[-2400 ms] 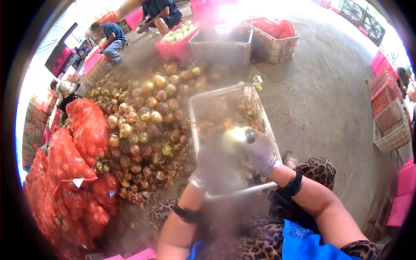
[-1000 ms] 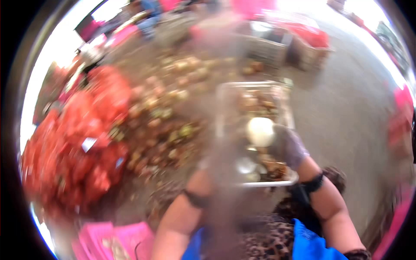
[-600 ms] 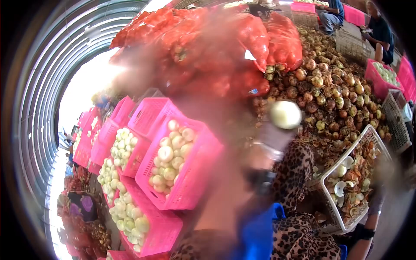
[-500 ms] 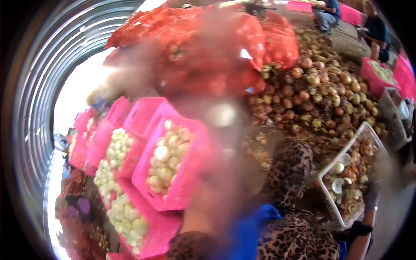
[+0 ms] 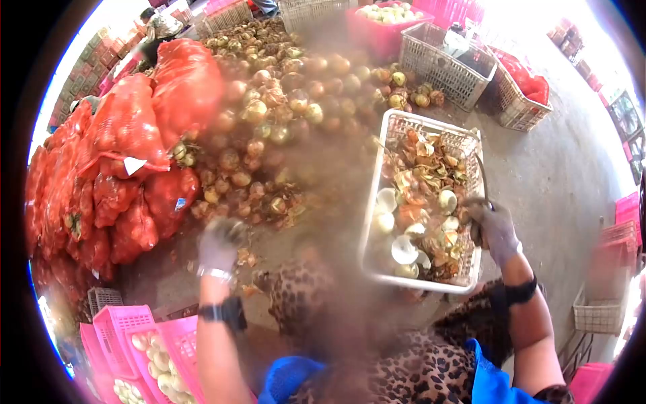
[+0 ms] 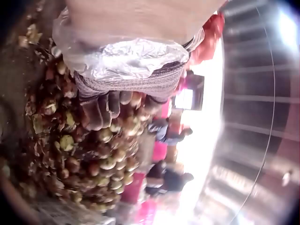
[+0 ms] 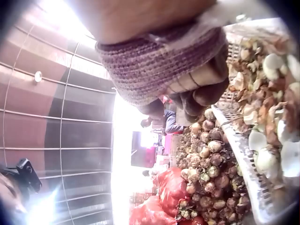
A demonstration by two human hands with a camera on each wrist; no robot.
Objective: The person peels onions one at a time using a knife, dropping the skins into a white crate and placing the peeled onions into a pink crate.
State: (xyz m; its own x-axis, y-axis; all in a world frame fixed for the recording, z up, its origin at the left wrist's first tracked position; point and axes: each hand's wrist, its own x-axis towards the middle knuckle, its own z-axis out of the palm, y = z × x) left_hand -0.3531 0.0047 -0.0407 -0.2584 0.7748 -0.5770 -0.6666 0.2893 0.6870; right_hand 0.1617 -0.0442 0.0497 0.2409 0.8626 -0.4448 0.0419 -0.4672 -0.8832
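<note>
My gloved left hand (image 5: 221, 244) is over the floor between the pink crates and the white crate, left of my knee. Nothing is in it; the left wrist view shows its fingers (image 6: 96, 112) loosely bent before the onion pile (image 5: 259, 111). At the right rim of the white crate (image 5: 369, 222), my gloved right hand (image 5: 496, 229) grips a knife, its thin curved blade (image 5: 483, 174) pointing away from me. Dry onion skins (image 5: 420, 178) and pale onion pieces (image 5: 404, 249) lie in this crate. The right wrist view shows curled fingers (image 7: 206, 96); the knife is hidden there.
Red net sacks (image 5: 128, 128) are stacked at the left. Pink crates (image 5: 124, 323) with peeled onions (image 5: 161, 367) stand at my lower left. Beyond the pile are a pink crate of peeled onions (image 5: 387, 13) and a grey crate (image 5: 437, 64). Other people sit farther back.
My left hand carried a peeled onion left toward the pink crates and is now back without it. The head view swung left and returned. The right hand stayed by the white crate.
</note>
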